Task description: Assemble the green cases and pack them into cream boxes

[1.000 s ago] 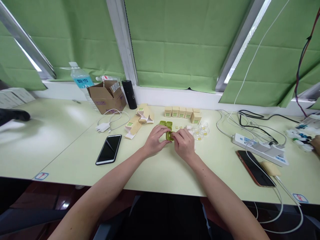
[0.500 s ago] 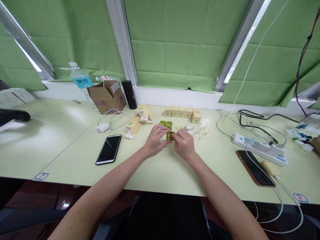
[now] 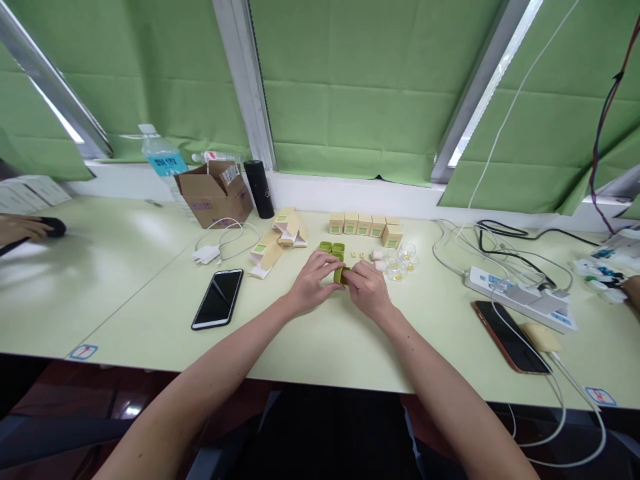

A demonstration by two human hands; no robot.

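Observation:
Between thumb and fingers, my left hand grips a small olive-green square box, its open side tilted toward my right hand. The fingers of my right hand are closed together and reach into the box's opening; whatever they pinch is hidden. Just beyond lie several more green boxes, partly covered by my left fingers. To their right are two tiny yellow-green pieces, pale pink pieces and several clear domed capsules.
Small cartons stand in a row behind. Opened cartons lie left, near a phone and charger. A power strip and second phone lie right. Another person's hand holds a black object far left.
My right fingers have gone further into the green box, which has turned slightly. At far left, another person's hand has come into view on the black object.

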